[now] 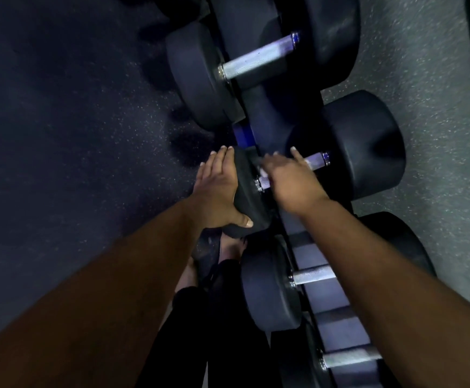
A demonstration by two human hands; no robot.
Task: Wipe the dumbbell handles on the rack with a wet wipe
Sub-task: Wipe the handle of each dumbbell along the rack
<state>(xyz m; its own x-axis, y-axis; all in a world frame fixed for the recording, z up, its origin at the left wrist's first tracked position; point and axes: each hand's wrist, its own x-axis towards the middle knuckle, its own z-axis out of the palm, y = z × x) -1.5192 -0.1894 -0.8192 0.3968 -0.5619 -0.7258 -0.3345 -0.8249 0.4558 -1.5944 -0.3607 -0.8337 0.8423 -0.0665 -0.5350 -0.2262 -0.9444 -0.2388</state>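
Below, the left hand (217,189) lies flat with straight fingers against the near head (246,189) of a dumbbell on the rack (337,301). The right hand (289,177) rests over that dumbbell's steel handle (316,161), fingers spread; whether it holds a wet wipe cannot be told.

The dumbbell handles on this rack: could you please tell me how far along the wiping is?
In hand: the right hand lies over one black rubber dumbbell's knurled steel handle, while the left hand braces its near head. No wipe is visible. Nothing shows which handles are done; the handle above and two below are untouched now.
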